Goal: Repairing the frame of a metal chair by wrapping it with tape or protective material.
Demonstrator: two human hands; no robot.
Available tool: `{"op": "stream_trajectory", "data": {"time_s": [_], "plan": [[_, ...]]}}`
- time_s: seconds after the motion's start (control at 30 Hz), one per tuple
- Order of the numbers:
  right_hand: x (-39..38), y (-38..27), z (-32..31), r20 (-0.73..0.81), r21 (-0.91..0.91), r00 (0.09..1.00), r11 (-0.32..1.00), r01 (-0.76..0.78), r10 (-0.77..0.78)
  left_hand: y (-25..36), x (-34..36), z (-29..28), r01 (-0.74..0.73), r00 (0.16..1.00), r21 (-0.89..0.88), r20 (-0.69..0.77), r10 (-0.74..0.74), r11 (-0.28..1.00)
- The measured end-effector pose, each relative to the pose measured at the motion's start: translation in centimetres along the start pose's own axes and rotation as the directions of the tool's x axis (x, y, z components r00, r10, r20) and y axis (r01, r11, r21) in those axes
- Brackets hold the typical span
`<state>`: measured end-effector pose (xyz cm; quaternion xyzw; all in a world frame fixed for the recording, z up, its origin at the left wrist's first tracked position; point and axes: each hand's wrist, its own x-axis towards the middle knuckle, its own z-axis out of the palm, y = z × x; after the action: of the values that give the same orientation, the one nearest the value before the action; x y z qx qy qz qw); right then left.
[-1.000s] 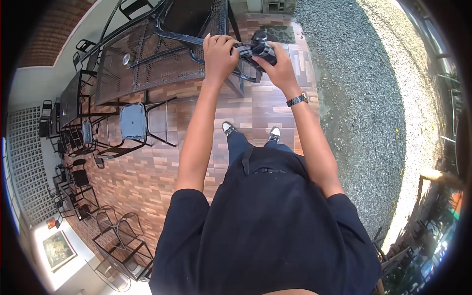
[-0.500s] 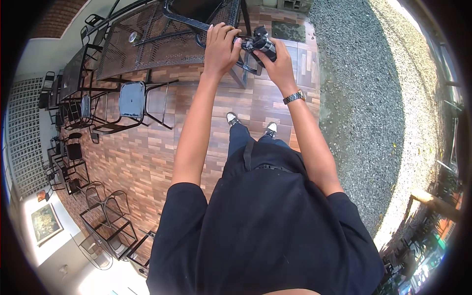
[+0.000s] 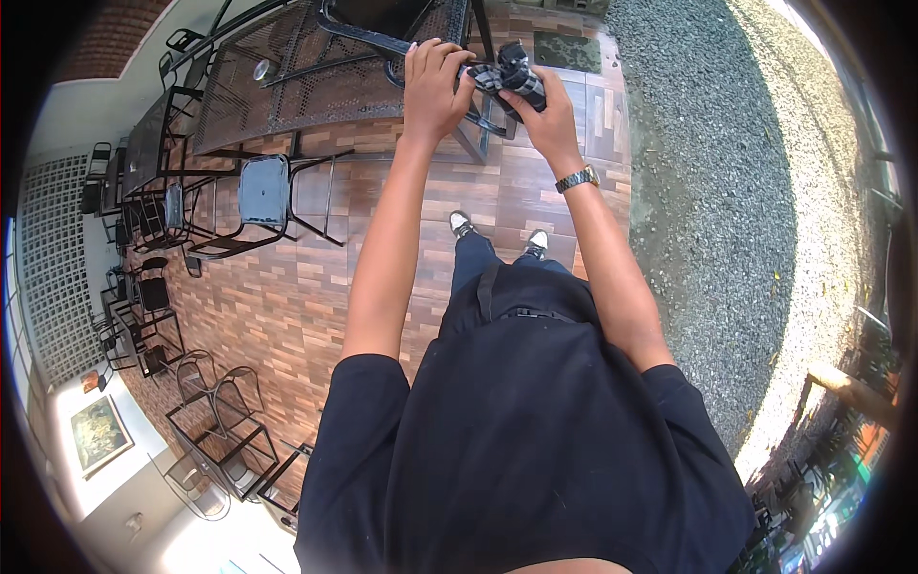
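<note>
Your left hand (image 3: 437, 94) and right hand (image 3: 553, 115) are both up ahead of you at full stretch, close together, and the checked cloth (image 3: 521, 78) fills the gap between them. It's the right hand that has it: thumb pressed over the near side, fingers curled round the far side, a firm closed hold on the bunched part. Look at the lie of that cloth: the main bunch sits against your right thumb and fingers, one lobe runs sideways toward your left thumb, and a loose tuft sticks up, pointing away from you. So the right hand is nearer, with the left just beside the other end; whether your left thumb actually pinches that end, you can't tell from here.

Now the left hand: palm down, half open, fingers bent and a little apart, the tips over the frame of the black chair (image 3: 368, 36). How tightly they grip it is hidden. That chair frame comes in from the left of your left hand and shows again beneath, between both hands. The mesh table (image 3: 316, 107) spreads out to the left. Both arms are nearly straight, the right slanting inward, watch (image 3: 577, 179) at its wrist.
</note>
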<state>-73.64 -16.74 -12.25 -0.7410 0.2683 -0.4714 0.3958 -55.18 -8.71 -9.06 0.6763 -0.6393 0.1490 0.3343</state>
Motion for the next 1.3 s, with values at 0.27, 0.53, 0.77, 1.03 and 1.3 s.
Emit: {"op": "stream_trajectory", "data": {"time_s": [0.27, 0.53, 0.77, 1.03, 1.3], "plan": [[-0.2, 0.6, 0.2, -0.02, 0.035, 1.0, 0.999, 0.023, -0.023, -0.4, 0.1, 0.6, -0.003, 0.999, 0.003, -0.035, 0.003, 1.0], [1.0, -1.8, 0.9, 0.01, -0.077, 0.998, 0.995, -0.062, 0.063, -0.2, -0.2, 1.0, 0.018, 0.998, 0.006, -0.06, -0.018, 1.0], [-1.0, 0.1, -0.1, -0.022, -0.039, 0.999, 0.999, -0.037, 0.036, -0.3, 0.1, 1.0, 0.023, 0.998, -0.005, -0.052, -0.023, 1.0], [0.5, -1.2, -0.1, 0.02, -0.12, 0.998, 0.991, -0.056, 0.059, -0.3, 0.1, 0.9, 0.025, 0.999, -0.012, -0.048, -0.025, 1.0], [-2.5, 1.9, 0.7, -0.084, 0.031, 0.992, 0.995, -0.096, 0.098, -0.3, 0.3, 0.5, 0.019, 1.0, 0.001, -0.011, -0.019, 1.0]]}}
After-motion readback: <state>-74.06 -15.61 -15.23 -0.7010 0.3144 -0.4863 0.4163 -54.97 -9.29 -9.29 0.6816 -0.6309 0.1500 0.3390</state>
